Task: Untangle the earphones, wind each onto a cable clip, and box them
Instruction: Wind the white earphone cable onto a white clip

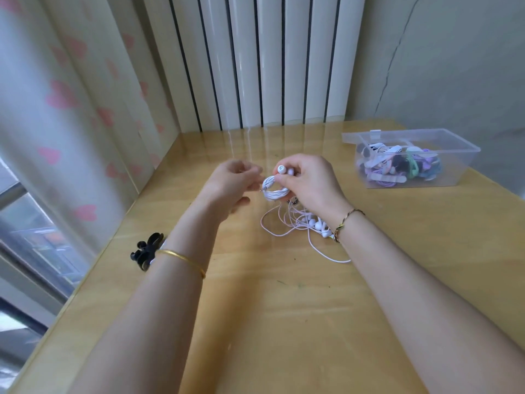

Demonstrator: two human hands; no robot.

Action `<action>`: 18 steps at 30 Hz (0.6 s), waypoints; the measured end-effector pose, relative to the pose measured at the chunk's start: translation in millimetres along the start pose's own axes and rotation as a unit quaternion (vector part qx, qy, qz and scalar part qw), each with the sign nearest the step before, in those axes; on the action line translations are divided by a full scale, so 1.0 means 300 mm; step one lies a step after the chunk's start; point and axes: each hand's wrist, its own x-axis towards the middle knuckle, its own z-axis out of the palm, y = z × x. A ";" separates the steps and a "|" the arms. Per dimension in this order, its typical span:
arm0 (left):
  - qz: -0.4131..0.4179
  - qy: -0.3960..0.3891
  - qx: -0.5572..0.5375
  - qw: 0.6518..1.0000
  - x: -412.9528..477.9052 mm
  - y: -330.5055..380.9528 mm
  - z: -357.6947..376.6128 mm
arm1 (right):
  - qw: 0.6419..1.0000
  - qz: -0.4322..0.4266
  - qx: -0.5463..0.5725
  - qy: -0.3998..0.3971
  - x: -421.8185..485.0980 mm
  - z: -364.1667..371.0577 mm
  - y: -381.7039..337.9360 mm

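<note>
My right hand (pixel 309 184) holds a white earphone wound into a coil (pixel 274 190), with its two earbuds (pixel 284 169) sticking up between my fingers. My left hand (pixel 231 183) pinches the coil's left side, near the plug end. Under my right hand a tangle of white and pale pink earphones (pixel 301 223) lies on the wooden table (pixel 284 308), one loop trailing toward me. Black cable clips (pixel 146 248) lie at the table's left edge, partly hidden behind my left forearm. A clear plastic box (pixel 412 160) at the far right holds several wound earphones.
A heart-patterned curtain (pixel 71 109) hangs along the left side, and a white ribbed radiator (pixel 270 61) stands behind the table. The grey wall (pixel 454 66) rises behind the box. Bare tabletop lies between my forearms.
</note>
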 end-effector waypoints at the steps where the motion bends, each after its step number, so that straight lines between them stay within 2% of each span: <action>1: 0.032 0.034 0.054 0.997 0.037 -0.019 -0.026 | 1.000 0.002 -0.011 0.000 0.003 0.004 0.004; 3: 0.065 0.082 0.204 0.973 0.113 -0.061 -0.072 | 1.000 0.010 -0.018 -0.007 0.007 0.012 0.015; 4: 0.064 0.080 0.287 0.952 0.148 -0.085 -0.089 | 1.000 0.015 -0.013 -0.011 0.006 0.015 0.019; 6: 0.050 0.025 0.433 0.900 0.202 -0.128 -0.097 | 0.999 0.026 0.014 -0.019 0.004 0.021 0.025; 8: 0.025 -0.029 0.519 0.854 0.230 -0.148 -0.085 | 0.999 0.032 0.035 -0.022 0.004 0.022 0.032; 11: -0.006 -0.074 0.566 0.821 0.229 -0.128 -0.064 | 0.998 0.034 0.040 -0.022 0.009 0.013 0.040; 15: 0.018 -0.082 0.634 0.769 0.231 -0.074 -0.044 | 0.998 0.041 0.042 -0.013 0.008 -0.005 0.051; 16: 0.029 -0.074 0.634 0.769 0.232 -0.064 -0.043 | 0.998 0.042 0.047 -0.011 0.007 -0.012 0.052; 18: 0.046 -0.044 0.597 0.800 0.223 -0.037 -0.040 | 0.997 0.041 0.063 -0.002 0.002 -0.031 0.051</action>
